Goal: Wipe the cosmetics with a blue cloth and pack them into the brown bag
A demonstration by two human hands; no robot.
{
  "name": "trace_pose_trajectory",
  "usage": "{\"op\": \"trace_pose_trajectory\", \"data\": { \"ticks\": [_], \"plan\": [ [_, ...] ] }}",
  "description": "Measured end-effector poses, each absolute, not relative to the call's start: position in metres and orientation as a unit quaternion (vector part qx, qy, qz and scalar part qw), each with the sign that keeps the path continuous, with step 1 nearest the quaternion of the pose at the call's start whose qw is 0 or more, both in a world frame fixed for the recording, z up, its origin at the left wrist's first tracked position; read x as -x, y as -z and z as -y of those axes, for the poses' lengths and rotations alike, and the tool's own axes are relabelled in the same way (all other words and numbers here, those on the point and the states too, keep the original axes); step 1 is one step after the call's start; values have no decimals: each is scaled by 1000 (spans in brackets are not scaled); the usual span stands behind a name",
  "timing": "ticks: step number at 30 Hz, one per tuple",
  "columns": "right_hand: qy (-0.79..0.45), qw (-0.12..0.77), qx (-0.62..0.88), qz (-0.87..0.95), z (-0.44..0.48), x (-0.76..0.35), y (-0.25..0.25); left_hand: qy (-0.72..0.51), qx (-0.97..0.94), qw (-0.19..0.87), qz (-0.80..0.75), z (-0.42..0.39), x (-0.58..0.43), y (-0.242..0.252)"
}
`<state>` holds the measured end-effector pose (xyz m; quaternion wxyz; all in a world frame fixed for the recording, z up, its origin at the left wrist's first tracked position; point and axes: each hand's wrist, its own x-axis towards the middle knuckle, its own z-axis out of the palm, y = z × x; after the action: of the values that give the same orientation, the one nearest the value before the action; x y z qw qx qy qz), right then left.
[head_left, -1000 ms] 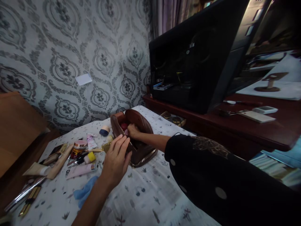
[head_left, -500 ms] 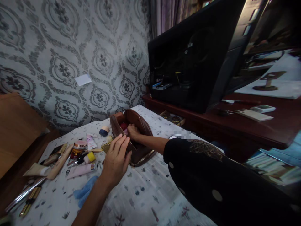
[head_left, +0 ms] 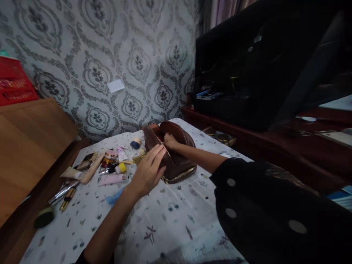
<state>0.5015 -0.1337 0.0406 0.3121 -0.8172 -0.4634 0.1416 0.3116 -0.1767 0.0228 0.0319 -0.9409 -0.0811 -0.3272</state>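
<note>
A brown zip-up cosmetic bag [head_left: 184, 169] stands unzipped on the patterned white cloth [head_left: 170, 223]. Inside its mouth is my right hand [head_left: 170, 141], with curled fingers partly hidden by the near side; whatever they hold cannot be seen. My left hand [head_left: 150, 168] rests against the bag's near edge, fingers stretched out and thumb apart. Left of it lie a pink tube [head_left: 113, 179], a yellow-capped bottle [head_left: 120, 168], a pink-lidded jar [head_left: 110, 155] and several other cosmetics. A blue cloth-like item [head_left: 113, 198] is partly behind my left forearm.
A small navy-and-beige jar [head_left: 135, 143] stands left of the bag. A wooden panel [head_left: 33, 143] borders the left side, with a red item [head_left: 16, 82] on top. To the right, a dark reddish desk [head_left: 264, 143] carries a large black screen-like object [head_left: 264, 77]. Patterned wallpaper [head_left: 137, 62] rises behind.
The view has swung left, bringing the red item into sight. My right hand sits slightly higher within the bag, while my left hand stays at its near edge.
</note>
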Motion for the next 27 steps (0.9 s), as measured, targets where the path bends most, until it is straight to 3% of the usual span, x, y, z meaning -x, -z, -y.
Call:
{"op": "trace_pose_trajectory", "data": {
  "ticks": [6, 9, 14, 17, 22, 27],
  "plan": [
    [-27, 437, 753, 492, 165, -479, -81, 439, 858, -38, 264, 128, -270, -6],
    [44, 521, 602, 603, 192, -448, -72, 403, 858, -51, 315, 108, -250, 11],
    [18, 412, 418, 810, 218, -400, -10, 305, 919, -35, 246, 108, -240, 43],
    [-33, 418, 478, 772, 214, -389, 26, 282, 926, -27, 251, 116, -244, 54],
    [-85, 411, 596, 685, 199, -389, 55, 199, 930, 84, 298, 121, -245, 53],
    [-75, 359, 612, 701, 192, -386, 65, 200, 932, 44, 299, 120, -235, 51]
  ]
}}
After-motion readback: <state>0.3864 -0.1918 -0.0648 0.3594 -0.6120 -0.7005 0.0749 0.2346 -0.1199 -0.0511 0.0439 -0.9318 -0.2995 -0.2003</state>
